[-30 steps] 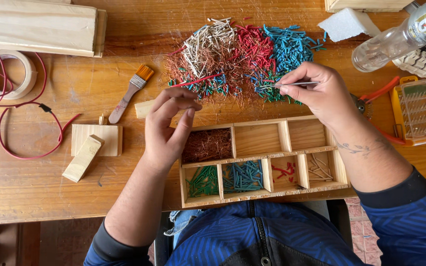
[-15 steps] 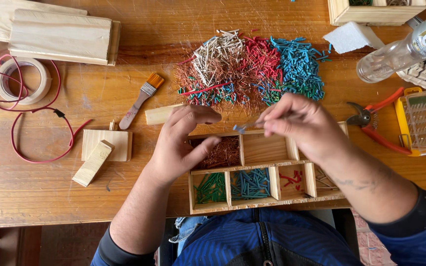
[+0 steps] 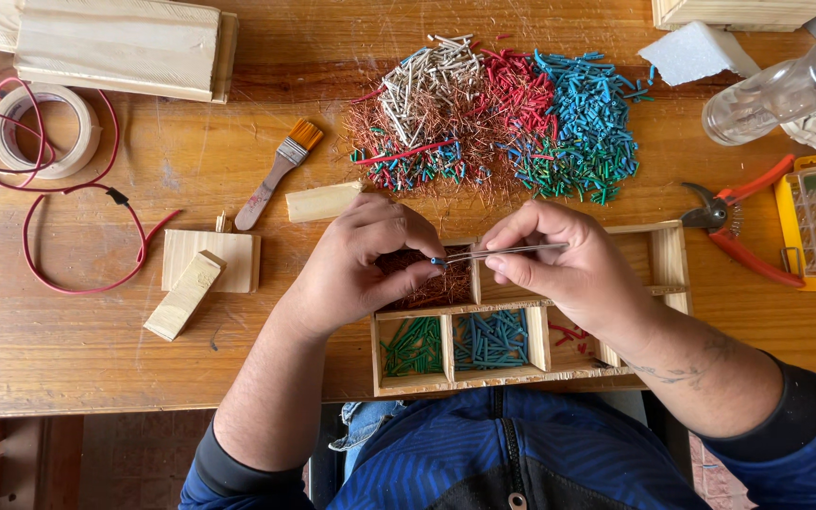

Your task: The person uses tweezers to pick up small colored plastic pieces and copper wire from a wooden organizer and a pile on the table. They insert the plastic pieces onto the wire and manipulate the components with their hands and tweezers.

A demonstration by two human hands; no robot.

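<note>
— What is the person wearing?
— A blue top with a darker zigzag pattern, zipped down the front, and a metal zip pull low at the middle.
— And the sleeves?
— Pushed up past the forearms, with dark cuffs at the ends.
— Any markings?
— A thin dark tattoo line runs across the right forearm. Both hands are bare.
</note>
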